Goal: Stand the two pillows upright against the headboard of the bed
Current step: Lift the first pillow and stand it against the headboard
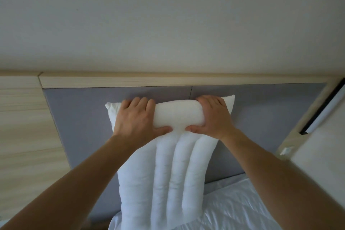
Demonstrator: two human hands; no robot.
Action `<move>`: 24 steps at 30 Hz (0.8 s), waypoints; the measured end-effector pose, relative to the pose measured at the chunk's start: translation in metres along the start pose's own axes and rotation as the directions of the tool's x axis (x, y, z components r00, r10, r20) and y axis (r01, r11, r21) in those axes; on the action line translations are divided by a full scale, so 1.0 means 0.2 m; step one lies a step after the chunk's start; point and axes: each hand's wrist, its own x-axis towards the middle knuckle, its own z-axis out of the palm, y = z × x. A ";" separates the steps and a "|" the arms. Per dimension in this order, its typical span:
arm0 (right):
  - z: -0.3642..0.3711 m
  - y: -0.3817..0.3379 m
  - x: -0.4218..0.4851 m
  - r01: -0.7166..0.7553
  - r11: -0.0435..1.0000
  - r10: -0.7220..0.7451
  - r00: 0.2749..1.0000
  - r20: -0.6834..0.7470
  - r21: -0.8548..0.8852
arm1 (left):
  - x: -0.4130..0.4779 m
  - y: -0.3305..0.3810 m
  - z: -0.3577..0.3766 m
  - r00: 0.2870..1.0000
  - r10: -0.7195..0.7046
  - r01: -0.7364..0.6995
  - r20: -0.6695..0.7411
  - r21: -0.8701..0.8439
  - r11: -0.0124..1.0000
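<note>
Your left hand [137,117] and right hand [212,115] both clamp the top edge of the white pillow [168,170], fingers curled over, thumbs pressed in front. It stands upright against the grey headboard [78,117], its base on the white bed [239,209].

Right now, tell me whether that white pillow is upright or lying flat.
Upright. The pillow stands on end against the grey headboard, its top edge gripped by the left hand and right hand.
</note>
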 end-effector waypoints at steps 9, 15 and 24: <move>-0.13 -0.10 -0.08 -0.100 0.990 0.113 0.985 0.131 -0.099 | 0.01 -0.06 -0.04 0.992 0.082 -0.082 0.096 -0.001 0.997; -0.36 -0.19 -0.29 -0.189 0.974 0.208 0.965 0.161 -0.128 | -0.08 0.06 -0.26 0.993 -0.006 0.014 0.121 -0.066 0.998; -0.92 -0.43 -0.93 -0.278 0.944 0.305 0.940 0.151 -0.177 | -0.52 0.59 -0.75 0.970 -0.002 0.049 0.244 -0.184 0.982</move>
